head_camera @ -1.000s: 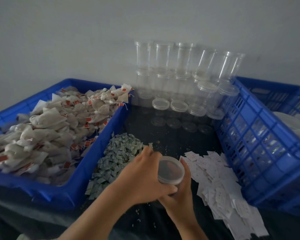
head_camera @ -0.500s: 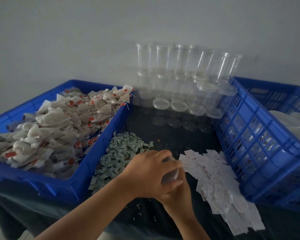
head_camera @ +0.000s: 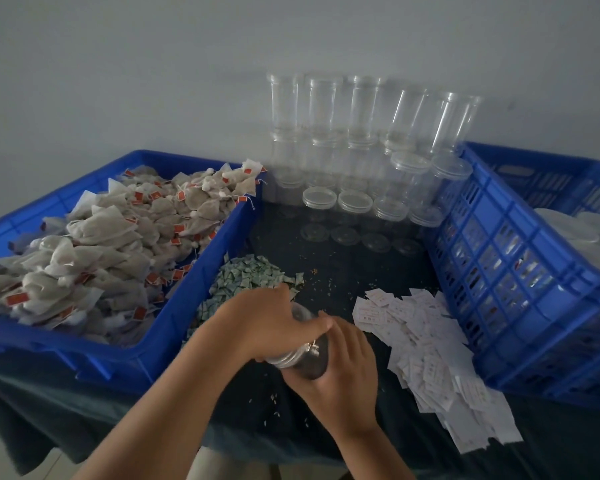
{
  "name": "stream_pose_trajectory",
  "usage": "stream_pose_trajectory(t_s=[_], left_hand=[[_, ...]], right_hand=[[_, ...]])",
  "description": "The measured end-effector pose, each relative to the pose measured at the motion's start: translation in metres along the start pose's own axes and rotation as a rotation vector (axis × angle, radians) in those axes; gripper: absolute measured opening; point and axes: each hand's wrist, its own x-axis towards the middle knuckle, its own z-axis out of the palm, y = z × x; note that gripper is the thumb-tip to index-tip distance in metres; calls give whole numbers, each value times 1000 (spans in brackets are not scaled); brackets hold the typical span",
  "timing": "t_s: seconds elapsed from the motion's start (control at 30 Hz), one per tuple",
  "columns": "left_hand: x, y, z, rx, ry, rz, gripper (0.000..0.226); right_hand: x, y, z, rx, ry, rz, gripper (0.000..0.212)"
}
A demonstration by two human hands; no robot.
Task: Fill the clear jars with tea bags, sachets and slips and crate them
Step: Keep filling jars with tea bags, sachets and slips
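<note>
**Two-handed grip on a clear jar (head_camera: 305,363)**

Curled tight round its far end with the left hand (head_camera: 267,323), wrapped round its body with the right hand (head_camera: 347,374). Held tilted over the dark cloth (head_camera: 336,268), between the green sachets (head_camera: 246,280) and white slips (head_camera: 430,348). Off left, tea bags (head_camera: 94,247) heaped in a blue crate (head_camera: 193,299).

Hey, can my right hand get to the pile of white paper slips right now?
Probably not yet: the right hand grips the jar, with the left hand curled over its top. The white slips lie right beside it, nothing between, so once freed it should reach them.
</note>
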Motion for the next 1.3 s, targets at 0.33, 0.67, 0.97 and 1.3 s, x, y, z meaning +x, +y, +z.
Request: stream_pose_trajectory(t_s=[0.33, 0.67, 0.97, 1.3], left_hand=[[8, -51, 5, -1003, 49, -74, 21], [48, -41, 85, -49, 312, 117, 61], [39, -75, -101, -75, 379, 93, 32], [126, -194, -80, 460, 114, -433, 77]], right_hand=[[10, 4, -22, 486, 140, 444, 88], [-2, 6, -20, 565, -5, 455, 83], [-3, 9, -16, 623, -69, 492, 90], [3, 11, -11, 601, -151, 465, 85]])
